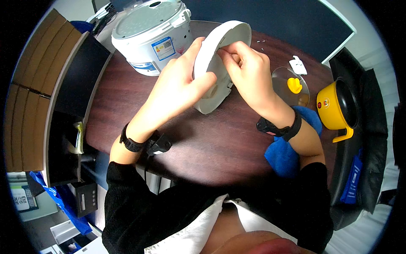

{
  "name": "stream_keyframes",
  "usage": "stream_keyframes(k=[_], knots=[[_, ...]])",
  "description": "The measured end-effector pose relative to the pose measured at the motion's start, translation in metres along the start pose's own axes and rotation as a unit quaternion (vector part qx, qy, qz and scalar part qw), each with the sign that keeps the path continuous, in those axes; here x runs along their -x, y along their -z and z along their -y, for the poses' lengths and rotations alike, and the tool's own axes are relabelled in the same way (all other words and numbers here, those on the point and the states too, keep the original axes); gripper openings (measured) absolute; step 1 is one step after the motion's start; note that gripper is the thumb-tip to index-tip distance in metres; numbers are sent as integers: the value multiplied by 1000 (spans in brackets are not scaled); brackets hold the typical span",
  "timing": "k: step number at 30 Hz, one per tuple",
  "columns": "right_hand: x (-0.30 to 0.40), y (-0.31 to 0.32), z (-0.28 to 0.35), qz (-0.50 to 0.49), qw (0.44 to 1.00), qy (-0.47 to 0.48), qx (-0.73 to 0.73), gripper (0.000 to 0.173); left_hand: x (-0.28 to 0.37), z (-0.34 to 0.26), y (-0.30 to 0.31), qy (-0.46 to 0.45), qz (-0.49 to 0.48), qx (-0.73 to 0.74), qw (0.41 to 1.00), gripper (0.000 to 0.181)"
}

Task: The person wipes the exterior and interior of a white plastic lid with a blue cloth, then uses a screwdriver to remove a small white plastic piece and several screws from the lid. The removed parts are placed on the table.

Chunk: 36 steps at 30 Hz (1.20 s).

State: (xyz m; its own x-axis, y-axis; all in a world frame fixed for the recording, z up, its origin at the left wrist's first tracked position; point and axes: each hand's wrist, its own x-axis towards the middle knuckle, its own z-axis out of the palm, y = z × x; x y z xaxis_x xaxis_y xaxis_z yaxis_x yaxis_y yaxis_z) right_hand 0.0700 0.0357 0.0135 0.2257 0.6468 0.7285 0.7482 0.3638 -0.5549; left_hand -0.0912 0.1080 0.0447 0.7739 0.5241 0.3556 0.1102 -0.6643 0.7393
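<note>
A hollow white plastic lid cover (215,92) is tilted up on its edge above the table, its inner side facing right. My left hand (182,77) grips its outer side, with the thumb over the near rim and the fingers along the back. The fingers of my right hand (245,65) are pinched at the inner edge of the cover's upper part; whether a small piece is between the fingertips is hidden. Behind my left hand stands a white rice cooker body (142,47) with its grey inner lid plate (149,19) exposed on top.
Several small screws (262,45) lie behind the cover. To the right are a small white plastic part (298,65), a glass lid (279,82) with a yellow knob (294,85), and a blue cloth (280,157). A yellow pot (333,104) sits on a black chair (369,127).
</note>
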Motion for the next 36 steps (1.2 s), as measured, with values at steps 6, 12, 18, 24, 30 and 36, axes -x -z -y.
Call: stream_keyframes(k=[6,12,18,24,30,36], knots=[[-1,1,-5,-21,992,77,101,7,-7,-5,3,1,0,-35,999,42],[0,2,-7,-5,978,103,180,10,-10,0,1,1,-10,-34,999,34],[-2,5,-9,14,972,115,205,13,-12,2,1,0,0,-11,1000,33],[-6,6,-16,28,976,80,199,9,-17,2,3,1,11,3,1000,35],[-7,10,-14,49,976,77,197,10,-16,2,3,-1,8,9,1000,37],[-9,5,-23,3,981,95,167,21,-15,2,4,-2,13,10,1000,39]])
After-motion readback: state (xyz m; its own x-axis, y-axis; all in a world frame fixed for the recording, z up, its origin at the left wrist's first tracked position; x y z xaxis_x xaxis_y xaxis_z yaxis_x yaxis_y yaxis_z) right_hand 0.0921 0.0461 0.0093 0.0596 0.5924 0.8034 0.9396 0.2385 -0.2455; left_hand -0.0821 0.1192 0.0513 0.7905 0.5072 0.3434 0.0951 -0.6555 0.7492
